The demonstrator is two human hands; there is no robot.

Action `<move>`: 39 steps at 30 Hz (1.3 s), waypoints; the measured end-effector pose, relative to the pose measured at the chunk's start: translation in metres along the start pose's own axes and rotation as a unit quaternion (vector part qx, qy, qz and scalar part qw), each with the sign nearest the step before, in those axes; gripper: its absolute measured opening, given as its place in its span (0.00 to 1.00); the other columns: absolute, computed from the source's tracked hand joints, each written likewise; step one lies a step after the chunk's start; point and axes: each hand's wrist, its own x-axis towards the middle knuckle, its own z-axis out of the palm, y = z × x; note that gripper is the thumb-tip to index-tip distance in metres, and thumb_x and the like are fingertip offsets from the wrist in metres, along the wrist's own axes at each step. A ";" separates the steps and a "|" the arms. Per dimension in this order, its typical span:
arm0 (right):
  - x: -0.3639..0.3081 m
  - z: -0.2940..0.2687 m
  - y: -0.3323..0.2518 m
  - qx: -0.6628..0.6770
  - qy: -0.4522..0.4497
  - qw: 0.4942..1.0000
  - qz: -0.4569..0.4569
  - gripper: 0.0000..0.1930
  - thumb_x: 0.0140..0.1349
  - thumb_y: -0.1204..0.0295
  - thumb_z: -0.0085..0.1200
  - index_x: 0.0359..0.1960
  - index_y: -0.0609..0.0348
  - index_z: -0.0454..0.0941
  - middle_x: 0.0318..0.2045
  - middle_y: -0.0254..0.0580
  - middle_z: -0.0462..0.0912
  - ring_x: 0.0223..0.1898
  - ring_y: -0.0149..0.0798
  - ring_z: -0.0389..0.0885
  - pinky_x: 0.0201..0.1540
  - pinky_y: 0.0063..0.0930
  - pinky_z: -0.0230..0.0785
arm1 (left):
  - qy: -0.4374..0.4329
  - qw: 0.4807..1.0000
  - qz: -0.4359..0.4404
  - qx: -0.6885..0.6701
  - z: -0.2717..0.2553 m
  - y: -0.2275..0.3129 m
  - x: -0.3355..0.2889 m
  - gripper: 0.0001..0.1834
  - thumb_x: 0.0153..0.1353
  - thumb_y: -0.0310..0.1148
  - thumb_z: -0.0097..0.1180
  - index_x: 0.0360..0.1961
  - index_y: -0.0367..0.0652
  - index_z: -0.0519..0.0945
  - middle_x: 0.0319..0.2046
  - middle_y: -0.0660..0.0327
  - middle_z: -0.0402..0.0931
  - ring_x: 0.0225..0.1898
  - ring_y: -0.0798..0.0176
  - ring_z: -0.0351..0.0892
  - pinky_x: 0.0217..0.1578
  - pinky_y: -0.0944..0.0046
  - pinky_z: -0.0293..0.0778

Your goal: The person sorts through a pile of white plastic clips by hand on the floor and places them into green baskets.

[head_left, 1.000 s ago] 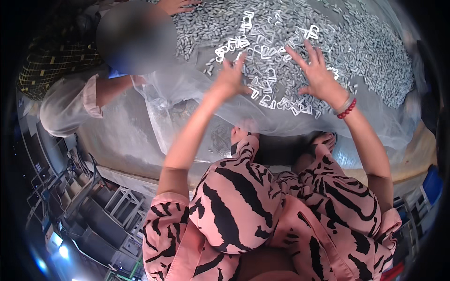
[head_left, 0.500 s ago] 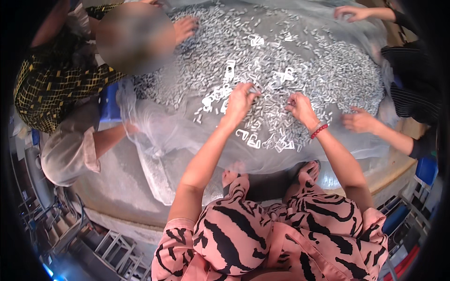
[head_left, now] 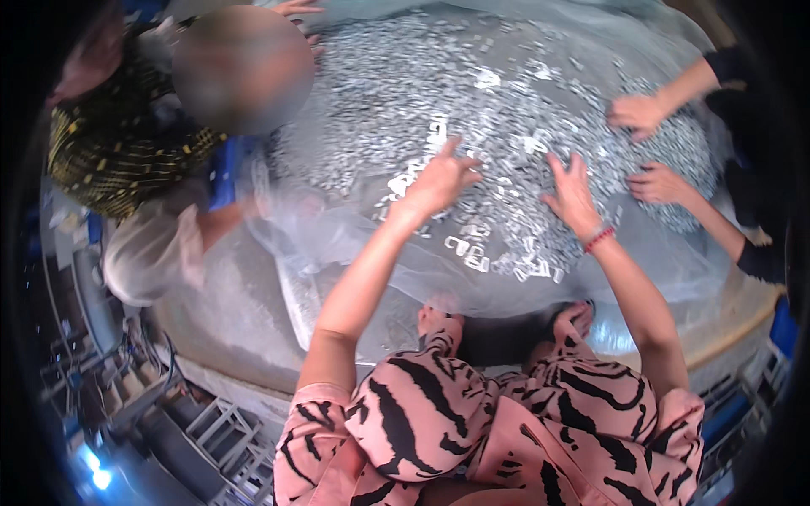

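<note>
A broad heap of small grey metal pieces lies spread on a translucent plastic sheet. Over its near middle hovers my left hand, fingers apart, with nothing visible in it. Beside that hand are several larger, pale, frame-shaped pieces. My right hand, with a red bead bracelet at the wrist, is spread open above the heap to the right. More pale frame-shaped pieces lie on the sheet nearer to me, between and below my hands. Motion blurs the small pieces.
At the left sits a person in a black and yellow patterned top, arms toward the heap. From the right reach a person's two hands, touching the heap's edge. A blue container stands at the left. My feet are at the sheet's near edge.
The whole view has shifted slightly. Both my hands' fingers have spread from a pinched pose. At the right, the other person's far hand has come down onto the heap.
</note>
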 end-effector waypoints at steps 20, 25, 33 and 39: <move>0.019 -0.026 -0.059 0.500 -0.167 0.847 0.066 0.21 0.53 0.72 0.59 0.51 0.58 0.74 0.47 0.47 0.71 0.39 0.34 0.76 0.31 0.22 0.74 | 0.025 0.972 -0.133 -0.193 0.004 -0.039 0.020 0.16 0.62 0.34 0.50 0.46 0.35 0.72 0.31 0.47 0.75 0.31 0.48 0.80 0.38 0.56 0.77; 0.046 -0.045 -0.028 0.186 -0.003 0.981 -0.055 0.39 0.47 0.62 0.66 0.62 0.56 0.62 0.58 0.55 0.63 0.54 0.46 0.70 0.53 0.38 0.67 | 0.071 0.978 0.077 0.178 0.015 -0.023 0.044 0.17 0.53 0.33 0.58 0.39 0.29 0.73 0.33 0.40 0.73 0.33 0.41 0.78 0.36 0.50 0.75; 0.042 -0.002 -0.024 -0.031 -0.083 0.992 -0.089 0.42 0.37 0.69 0.70 0.59 0.38 0.65 0.62 0.56 0.54 0.57 0.70 0.55 0.58 0.51 0.62 | 0.147 0.985 0.028 0.088 0.039 0.027 -0.012 0.13 0.53 0.38 0.59 0.26 0.37 0.75 0.28 0.51 0.75 0.29 0.45 0.77 0.28 0.52 0.72; -0.017 0.028 -0.048 -0.006 -0.076 0.984 -0.162 0.25 0.43 0.76 0.63 0.47 0.49 0.73 0.53 0.53 0.65 0.50 0.59 0.68 0.50 0.42 0.68 | 0.150 0.980 -0.131 -0.029 0.013 -0.003 -0.040 0.19 0.53 0.45 0.61 0.24 0.36 0.79 0.17 0.50 0.72 0.18 0.54 0.69 0.24 0.57 0.66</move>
